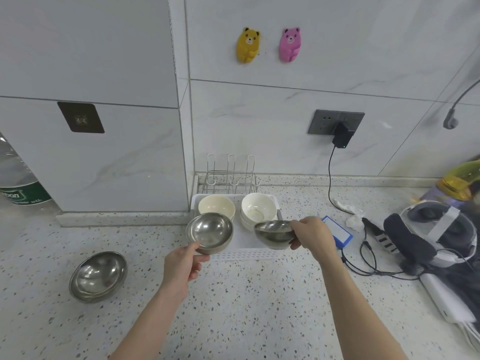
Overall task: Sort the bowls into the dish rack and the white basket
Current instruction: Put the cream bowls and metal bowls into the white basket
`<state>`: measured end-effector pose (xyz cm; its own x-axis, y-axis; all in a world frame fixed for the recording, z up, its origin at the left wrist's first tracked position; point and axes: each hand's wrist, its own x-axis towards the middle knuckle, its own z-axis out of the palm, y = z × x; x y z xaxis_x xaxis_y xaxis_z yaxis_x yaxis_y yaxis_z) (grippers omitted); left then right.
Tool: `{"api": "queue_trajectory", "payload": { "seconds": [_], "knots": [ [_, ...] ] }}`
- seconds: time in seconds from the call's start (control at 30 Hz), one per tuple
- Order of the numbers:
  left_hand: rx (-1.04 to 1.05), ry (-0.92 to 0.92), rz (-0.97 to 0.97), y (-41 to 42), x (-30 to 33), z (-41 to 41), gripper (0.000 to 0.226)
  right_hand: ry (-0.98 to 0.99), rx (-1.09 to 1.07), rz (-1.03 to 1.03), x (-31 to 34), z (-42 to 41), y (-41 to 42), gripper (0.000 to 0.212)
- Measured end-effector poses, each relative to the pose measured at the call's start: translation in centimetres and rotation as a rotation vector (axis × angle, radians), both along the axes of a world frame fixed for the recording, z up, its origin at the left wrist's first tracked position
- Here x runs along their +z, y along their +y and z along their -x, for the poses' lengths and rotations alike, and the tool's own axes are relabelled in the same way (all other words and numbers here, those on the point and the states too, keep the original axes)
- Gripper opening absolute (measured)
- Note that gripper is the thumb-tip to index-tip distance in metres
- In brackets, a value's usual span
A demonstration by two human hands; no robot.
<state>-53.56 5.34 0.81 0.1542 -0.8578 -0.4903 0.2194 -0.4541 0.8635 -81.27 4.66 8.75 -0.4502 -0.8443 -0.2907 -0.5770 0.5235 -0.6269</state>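
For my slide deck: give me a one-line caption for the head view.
Left hand and right hand each hold a steel bowl over the white basket of ceramic bowls.

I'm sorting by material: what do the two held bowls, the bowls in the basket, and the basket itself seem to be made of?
Left-hand bowl and right-hand bowl: likely stainless steel, grey and shiny with mirror-like reflections. Cream bowl and white bowl: probably glazed ceramic, though melamine is possible; smooth, opaque, soft gloss. White basket: apparently plastic, matte, with a perforated wall.
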Motion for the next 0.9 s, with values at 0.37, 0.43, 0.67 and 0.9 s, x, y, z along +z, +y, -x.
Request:
{"api": "queue_trajectory", "payload": {
  "seconds": [0.37,0.43,0.67,0.9],
  "knots": [
    [-0.12,0.048,-0.136,-0.3,0.3,-0.4,0.024,0.111,0.186,-0.344,1.2,-1.0,-6.0,0.016],
    [-0.126,0.066,-0.143,-0.3,0.5,-0.7,0.026,0.108,0.207,-0.384,0.8,-1.3,-6.9,0.02],
    [-0.112,0.073,-0.145,-0.2,1.1,-1.4,0.029,0.099,0.188,-0.398,-1.3,-2.0,-8.7,0.021],
    [-0.141,0.071,-0.148,-0.4,1.4,-2.6,0.028,-0.004,0.125,-0.329,-4.2,-2.7,-8.4,0.02]
  ]
}}
